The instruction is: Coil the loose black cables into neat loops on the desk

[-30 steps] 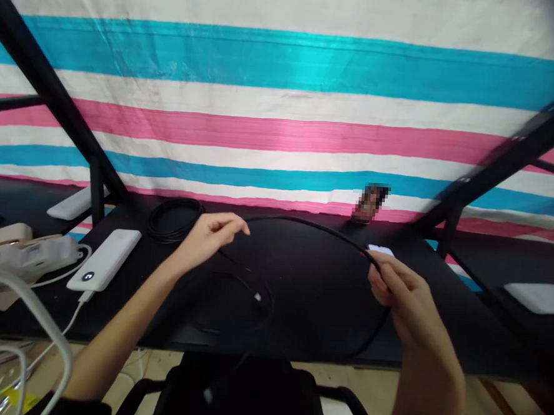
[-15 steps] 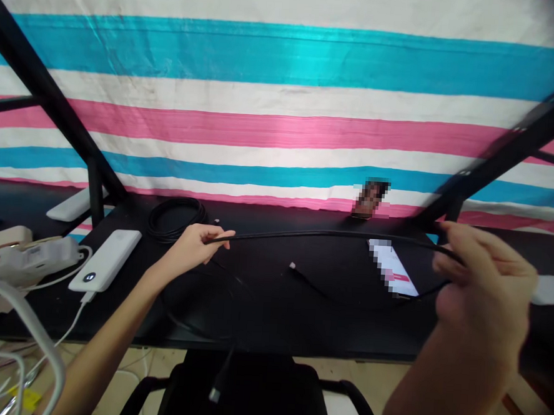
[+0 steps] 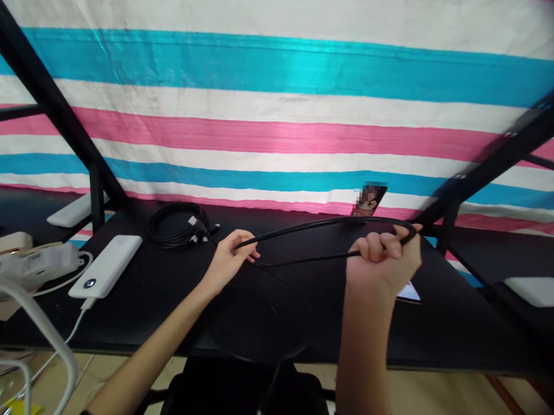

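Right up front, a blurred plug (image 3: pixel 261 413) is dangled before the black chair (image 3: pixel 200 390); whether it is joined to the cable in hand cannot be told. At near left, thick white leads (image 3: pixel 49 325) are looped beside the desk (image 3: pixel 158 313). And over the desk itself, the black cable (image 3: pixel 313 223) is held up in a shallow arch between two hands. By the left hand (image 3: pixel 233 253) it is pinched, thumb against fingers. By the right hand (image 3: pixel 385 258) it is gripped in a curled fist, bent round tightly at the top, and a second strand is led back from there toward the left hand. Just past the right wrist, a phone (image 3: pixel 410 293) is mostly covered, with a lit corner left exposed. Over on the left, a white power bank (image 3: pixel 109 263) is laid flat, a cord plugged into its near end, and a power strip (image 3: pixel 34 258) is set beside it. At far right, a white box (image 3: pixel 537 291) is placed. Further back, a black coil (image 3: pixel 156 228) is laid near the left hand, plugs (image 3: pixel 193 221) bunched at its right side. Behind, a slab (image 3: pixel 370 204) is stood tilted, partly pixelated, and all is backed by a striped sheet (image 3: pixel 281 136).
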A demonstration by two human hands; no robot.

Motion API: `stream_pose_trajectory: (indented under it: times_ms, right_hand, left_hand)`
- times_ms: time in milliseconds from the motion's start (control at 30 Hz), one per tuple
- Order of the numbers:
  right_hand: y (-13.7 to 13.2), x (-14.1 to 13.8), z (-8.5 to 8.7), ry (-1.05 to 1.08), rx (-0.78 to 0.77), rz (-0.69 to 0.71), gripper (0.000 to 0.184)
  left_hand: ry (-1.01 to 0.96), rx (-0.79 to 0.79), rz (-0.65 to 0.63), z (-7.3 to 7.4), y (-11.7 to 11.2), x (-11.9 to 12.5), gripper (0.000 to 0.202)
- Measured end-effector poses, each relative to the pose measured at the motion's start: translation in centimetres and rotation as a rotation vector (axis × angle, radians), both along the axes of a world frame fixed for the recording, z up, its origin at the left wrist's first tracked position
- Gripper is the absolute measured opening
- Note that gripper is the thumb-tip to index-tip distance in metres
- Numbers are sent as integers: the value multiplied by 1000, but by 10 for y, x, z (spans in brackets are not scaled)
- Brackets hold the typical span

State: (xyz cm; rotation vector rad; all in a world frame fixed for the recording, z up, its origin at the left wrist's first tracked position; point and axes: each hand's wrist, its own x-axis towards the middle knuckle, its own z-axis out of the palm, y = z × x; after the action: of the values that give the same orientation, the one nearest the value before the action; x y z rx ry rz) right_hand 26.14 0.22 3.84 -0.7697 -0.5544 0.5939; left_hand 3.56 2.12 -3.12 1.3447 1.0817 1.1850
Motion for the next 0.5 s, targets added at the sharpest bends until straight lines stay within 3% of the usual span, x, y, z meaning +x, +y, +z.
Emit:
stream_pose_trajectory:
  times_ms: [100,200,267,300,367,433,500]
  right_hand:
    - [10,8,-17,-45,-32,-38,36]
    - [11,11,-23,-39,-22,-70,39]
    - [7,6,-22,-13,-4,-40,41]
    - [5,1,-21,13,3,-10,41]
    - [2,-13,-20,90,0,72,40]
    - [2,-26,-26,150,-42,182,37]
    - [6,-30,-38,140,-115,306,36]
  left_hand:
    - [45,84,131,0,-8,-6,35]
    - [139,263,466,-4,-13,-12,30]
    - [148,349,664,-10,-12,-13,45]
    - [104,324,699,-12,-10,-12,56]
    - [-46,120,548,-14,-5,-9,70]
    - [-169,-118,250,-12,-4,-7,66]
    - [-164,-209,25,-7,-4,-8,59]
